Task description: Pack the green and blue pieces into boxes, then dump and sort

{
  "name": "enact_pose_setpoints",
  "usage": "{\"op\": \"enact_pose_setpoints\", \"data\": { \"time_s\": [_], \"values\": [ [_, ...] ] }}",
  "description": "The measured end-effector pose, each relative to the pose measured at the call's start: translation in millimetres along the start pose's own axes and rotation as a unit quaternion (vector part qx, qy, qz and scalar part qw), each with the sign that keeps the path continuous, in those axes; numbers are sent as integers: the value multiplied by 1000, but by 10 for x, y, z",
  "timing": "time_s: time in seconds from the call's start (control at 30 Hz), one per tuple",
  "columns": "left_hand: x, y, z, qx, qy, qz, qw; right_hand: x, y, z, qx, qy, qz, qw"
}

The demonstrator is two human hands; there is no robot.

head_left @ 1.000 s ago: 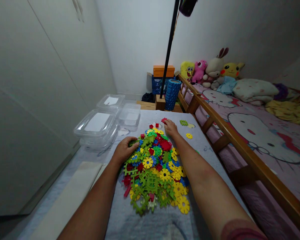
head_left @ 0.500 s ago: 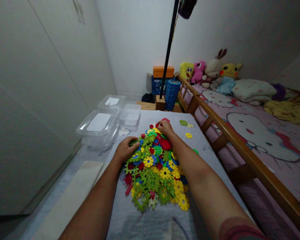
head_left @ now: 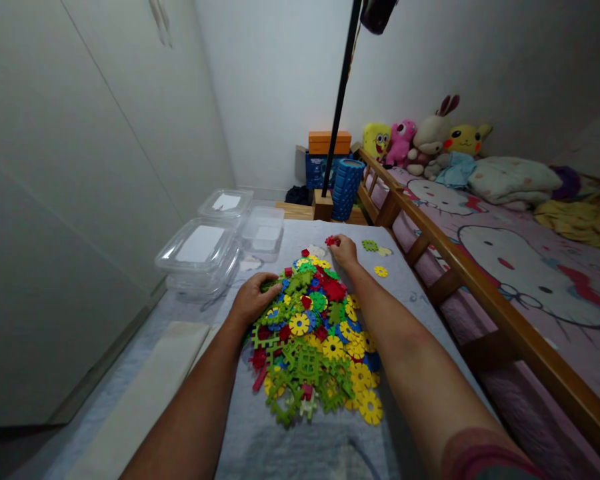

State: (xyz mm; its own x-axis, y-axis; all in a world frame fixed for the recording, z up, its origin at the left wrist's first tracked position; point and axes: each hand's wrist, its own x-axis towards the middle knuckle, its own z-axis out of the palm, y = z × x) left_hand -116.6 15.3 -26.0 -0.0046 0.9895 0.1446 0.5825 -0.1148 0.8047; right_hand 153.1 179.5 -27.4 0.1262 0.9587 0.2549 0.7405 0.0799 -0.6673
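Note:
A heap of plastic building pieces [head_left: 307,360] in green, yellow, red and blue covers the middle of the table. Just past the heap's far end, the fingertips of my right hand [head_left: 346,253] pinch a red notched disc [head_left: 329,241] at the tabletop. My left hand [head_left: 254,298] rests cupped against the heap's left side, thumb apart from the fingers, with green pieces showing in the gap. A small red piece [head_left: 305,253] lies at the heap's far tip. To the right, apart from the heap, lie a green square piece [head_left: 370,245] and a yellow disc [head_left: 381,271].
Clear plastic boxes [head_left: 200,247] with lids stand at the table's back left. Along the right runs a wooden bed rail [head_left: 443,267]. A lamp pole on a wooden block [head_left: 323,205] and a blue foam roller [head_left: 347,190] stand beyond the table.
My right hand has moved right and slightly away from the heap's far tip, onto the red notched disc. My left hand has stayed at the heap's left side.

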Motion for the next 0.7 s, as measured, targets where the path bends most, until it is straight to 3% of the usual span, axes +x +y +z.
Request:
{"op": "enact_pose_setpoints", "data": {
  "time_s": [0.27, 0.5, 0.7],
  "values": [
    [-8, 21, -6, -4, -1, -1, 1000, -3, -18, 73, -30, -20, -14, 999],
    [0, 45, -9, -2, -2, 0, 1000, -76, -38, 66, -108, -91, -127, 982],
    [2, 36, -9, -2, -1, 3, 1000, -73, -91, 65, -136, -105, -124, 977]
  ]
}}
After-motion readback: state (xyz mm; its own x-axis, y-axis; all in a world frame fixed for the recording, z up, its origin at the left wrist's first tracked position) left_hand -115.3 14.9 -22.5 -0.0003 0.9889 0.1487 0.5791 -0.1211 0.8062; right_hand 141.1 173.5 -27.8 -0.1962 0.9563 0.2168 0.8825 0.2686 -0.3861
